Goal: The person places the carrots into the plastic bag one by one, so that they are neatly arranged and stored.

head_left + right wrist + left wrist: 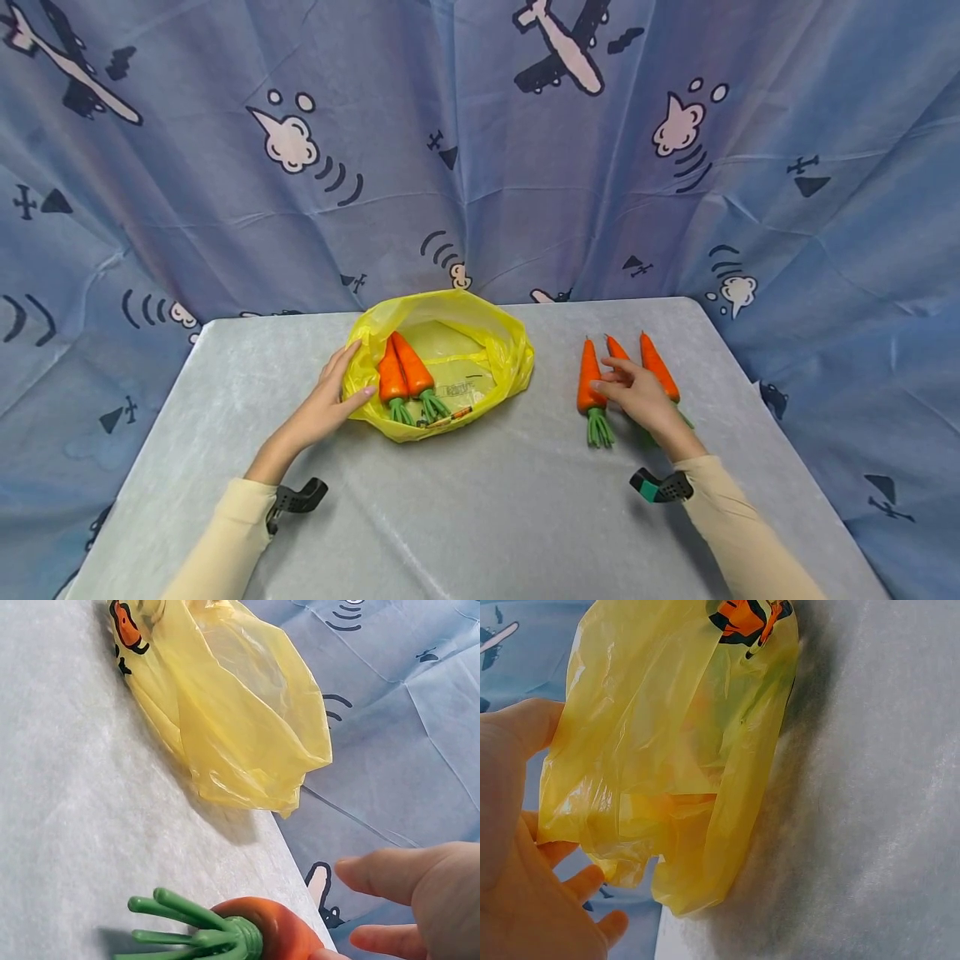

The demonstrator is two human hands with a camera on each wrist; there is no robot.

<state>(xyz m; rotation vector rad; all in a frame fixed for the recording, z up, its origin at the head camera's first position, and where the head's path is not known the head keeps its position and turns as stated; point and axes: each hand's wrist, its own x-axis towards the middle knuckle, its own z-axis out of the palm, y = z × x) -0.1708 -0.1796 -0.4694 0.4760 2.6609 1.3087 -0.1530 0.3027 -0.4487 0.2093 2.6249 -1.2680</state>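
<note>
Head view, centre: small print [459,389] in the yellow plastic bag [517,358] was illegible; at right, the right hand [641,400], fingers apart, touched an orange, green-stemmed carrot [588,379]. Left wrist view, left: the left hand [514,877], fingers extended, touched the bag.

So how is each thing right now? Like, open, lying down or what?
Yellow bag: open
Bagged carrots: two, lying inside
Loose carrots: three, lying on the table
Left hand: touching the bag's rim
Right hand: at the loose carrots
Curtain: hanging, creased
</note>
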